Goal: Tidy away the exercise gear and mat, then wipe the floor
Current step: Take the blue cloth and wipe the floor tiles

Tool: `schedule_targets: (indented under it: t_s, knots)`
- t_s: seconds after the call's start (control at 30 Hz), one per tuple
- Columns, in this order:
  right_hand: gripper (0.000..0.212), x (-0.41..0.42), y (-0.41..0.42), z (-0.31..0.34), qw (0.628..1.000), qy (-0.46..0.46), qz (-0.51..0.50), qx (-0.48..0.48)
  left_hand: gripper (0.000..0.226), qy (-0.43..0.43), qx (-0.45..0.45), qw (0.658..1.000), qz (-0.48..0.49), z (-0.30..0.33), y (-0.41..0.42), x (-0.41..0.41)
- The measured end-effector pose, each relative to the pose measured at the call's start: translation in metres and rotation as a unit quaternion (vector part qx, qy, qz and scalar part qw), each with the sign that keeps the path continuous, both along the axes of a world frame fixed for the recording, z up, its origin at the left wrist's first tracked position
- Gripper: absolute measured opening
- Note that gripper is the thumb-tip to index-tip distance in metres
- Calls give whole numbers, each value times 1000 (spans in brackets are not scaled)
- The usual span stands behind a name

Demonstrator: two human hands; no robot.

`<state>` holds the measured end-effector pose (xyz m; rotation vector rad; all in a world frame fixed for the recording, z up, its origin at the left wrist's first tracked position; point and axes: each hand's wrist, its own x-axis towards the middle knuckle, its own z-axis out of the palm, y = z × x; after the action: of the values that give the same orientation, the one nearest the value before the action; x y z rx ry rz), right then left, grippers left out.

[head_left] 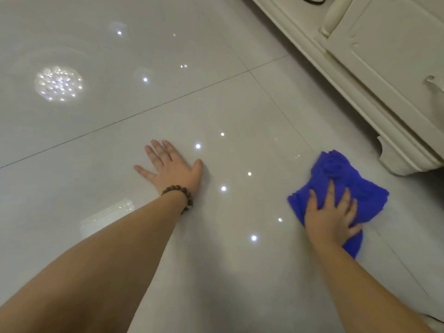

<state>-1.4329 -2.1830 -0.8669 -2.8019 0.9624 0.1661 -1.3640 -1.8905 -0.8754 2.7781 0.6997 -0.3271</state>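
The right hand is pressing flat on a crumpled blue cloth that is lying on the glossy tiled floor, its grip spread apart, fingers straight over the fabric. The cloth is sitting at the near right, just beside the foot of a cream cabinet. The left hand, wearing a beaded bracelet, is resting flat on the floor with fingers splayed, well apart from the cloth.

Blue cloth crumpled flat on glossy tiled floor, near cabinet foot.
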Motion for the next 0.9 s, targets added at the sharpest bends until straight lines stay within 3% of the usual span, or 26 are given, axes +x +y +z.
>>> schedule_targets:
  t_s: [0.07, 0.13, 0.2, 0.3, 0.4, 0.5, 0.6, 0.67, 0.77, 0.8, 0.83, 0.9]
  knots:
    - [64, -22, 50, 1, 989, -35, 141, -19, 92, 10, -12, 1000, 0, 4, 2, 0]
    - [63, -54, 93, -5, 942, -34, 333, -33, 91, 17, -21, 1000, -5, 7, 3, -3]
    - [63, -72, 104, -3, 898, -22, 438, -32, 90, 18, -31, 999, -13, 10, 4, -2]
    - [64, -45, 84, -4, 880, -23, 473, -31, 84, 26, -64, 996, -52, 17, 13, -6]
    - [68, -7, 72, 0, 896, 17, 443, -26, 75, -18, -104, 992, -68, 23, 35, -40]
    - [66, 5, 82, 5, 922, 44, 384, -16, 73, -59, -44, 997, 11, 32, 78, -121]
    - [65, -27, 124, 2, 944, 17, 331, -1, 75, -44, 12, 989, 141, 33, 128, -228]
    - [65, -69, 167, -3, 903, -24, 429, 1, 80, 8, 41, 976, 213, 30, 146, -294]
    - [63, -110, 208, -7, 749, -38, 661, 9, 77, 100, 20, 964, 247, 20, 142, -347]
    - [62, -106, 210, -8, 714, -38, 699, 8, 79, 116, 16, 963, 244, 17, 141, -351]
    - [62, -98, 210, -9, 706, -40, 707, 3, 81, 123, 14, 963, 241, 15, 142, -351]
    - [62, -76, 210, -6, 759, -34, 651, -5, 80, 135, 15, 963, 233, 13, 148, -349]
